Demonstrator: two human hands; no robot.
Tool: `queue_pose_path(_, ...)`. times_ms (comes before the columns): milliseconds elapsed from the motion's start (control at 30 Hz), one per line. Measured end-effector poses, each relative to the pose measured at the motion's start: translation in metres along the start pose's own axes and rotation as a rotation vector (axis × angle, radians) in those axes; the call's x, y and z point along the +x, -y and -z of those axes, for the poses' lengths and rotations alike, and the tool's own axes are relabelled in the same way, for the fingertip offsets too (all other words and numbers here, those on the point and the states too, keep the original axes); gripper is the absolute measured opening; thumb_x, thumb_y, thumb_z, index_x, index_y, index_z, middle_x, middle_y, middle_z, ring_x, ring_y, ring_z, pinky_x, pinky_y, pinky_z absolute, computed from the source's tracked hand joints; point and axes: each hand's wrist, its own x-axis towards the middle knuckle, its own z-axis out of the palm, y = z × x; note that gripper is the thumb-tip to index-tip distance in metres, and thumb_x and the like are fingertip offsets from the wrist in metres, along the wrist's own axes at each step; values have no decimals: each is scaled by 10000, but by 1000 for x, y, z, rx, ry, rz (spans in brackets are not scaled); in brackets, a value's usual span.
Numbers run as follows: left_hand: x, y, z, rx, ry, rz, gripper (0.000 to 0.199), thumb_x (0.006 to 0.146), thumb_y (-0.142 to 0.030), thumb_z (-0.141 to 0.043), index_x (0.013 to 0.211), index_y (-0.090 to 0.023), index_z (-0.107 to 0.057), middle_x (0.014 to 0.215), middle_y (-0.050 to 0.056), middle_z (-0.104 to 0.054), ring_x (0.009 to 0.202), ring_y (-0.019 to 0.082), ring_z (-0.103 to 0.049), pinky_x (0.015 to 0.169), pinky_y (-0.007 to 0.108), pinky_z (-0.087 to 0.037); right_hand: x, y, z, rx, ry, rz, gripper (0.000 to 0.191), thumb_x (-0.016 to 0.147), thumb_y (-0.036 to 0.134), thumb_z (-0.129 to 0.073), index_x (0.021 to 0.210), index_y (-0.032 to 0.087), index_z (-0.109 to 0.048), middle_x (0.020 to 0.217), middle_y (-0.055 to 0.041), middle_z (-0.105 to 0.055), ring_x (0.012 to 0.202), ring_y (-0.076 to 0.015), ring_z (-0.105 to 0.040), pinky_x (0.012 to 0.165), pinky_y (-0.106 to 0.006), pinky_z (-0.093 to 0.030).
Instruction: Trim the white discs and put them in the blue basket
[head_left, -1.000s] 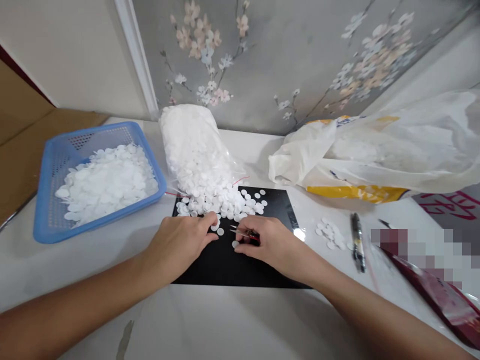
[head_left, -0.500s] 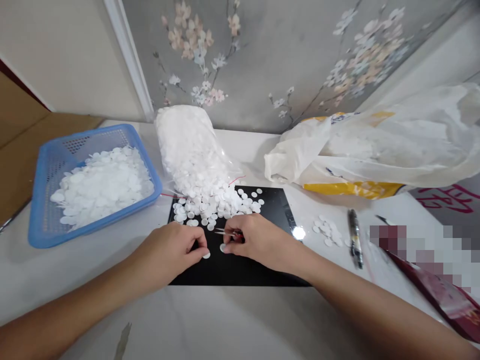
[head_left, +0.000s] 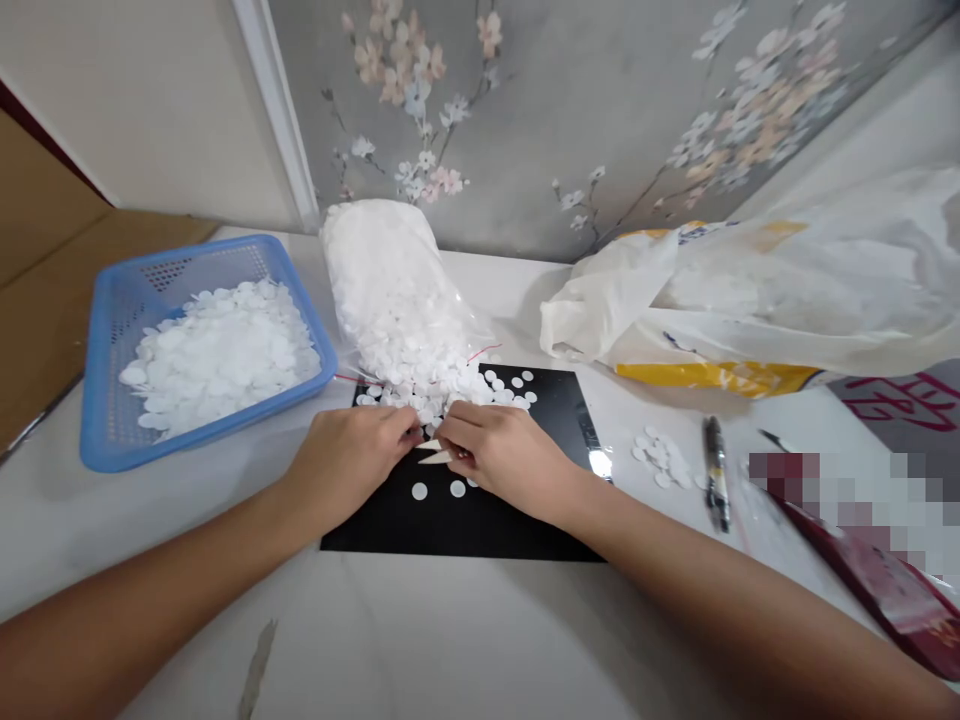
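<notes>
Flowered wall (head_left: 540, 120) at back; brown cardboard (head_left: 45, 290) far left; red packet (head_left: 877, 590) far right

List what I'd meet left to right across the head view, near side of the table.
Blue basket → left hand → right hand → small disc pile → black pen → red packet.

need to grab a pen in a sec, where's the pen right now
In the head view, the pen lies on the table's right side, just right of the small white disc pile.
</notes>
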Motion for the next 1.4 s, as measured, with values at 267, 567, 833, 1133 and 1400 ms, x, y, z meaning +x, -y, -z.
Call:
queue_pose_path(267,-3,1,-5,118,-55,-105,258,929,-176,-423,791,-194,-639,744,42,-689,698,195,-611,537,287,-243,-35,1,22,406,99,-499,144,794,242,-581,666,196,-629,566,52,-498,516,-103,-430,472,-219,-310)
queue_pose_path(567,-2,-6,22,-554,352,153,215,822,-380,-555,707,-239,-669,503,-54,-449,472,124,-417,470,244,-234,-49,-14,14,358,-115,-434,159,906,221,-501,851,222,-651,812,0,-647,672,-150,-558,616,-266,-424)
queue_pose_path(833,-3,-1,23,-461,287,143,206,872,-335,-478,837,-272,-671,516,-55,-506,479,138,-445,484,246,-228,-47,-9,-1,381,-49,-230,161,890,167,-610,991,251,-704,880,-8,-569,700,-124,-592,671,-252,-476)
queue_pose_path(1133,-4,2,27,-444,363,52,178,890,-379,-511,875,-275,-655,545,-63,-525,518,134,-491,506,235,-261,-47,-12,1,226,49,-134,217,851,58,-611,779,216,-481,880,8,-497,712,-120,-528,670,-241,-441)
queue_pose_path(1400,-7,0,12,-240,371,-191,25,872,-259,-583,874,-250,-559,636,-64,-585,548,132,-530,516,234,-243,-50,-15,2,229,82,-122,241,858,-13,-502,804,214,-443,827,21,-505,664,-116,-493,602,-225,-388)
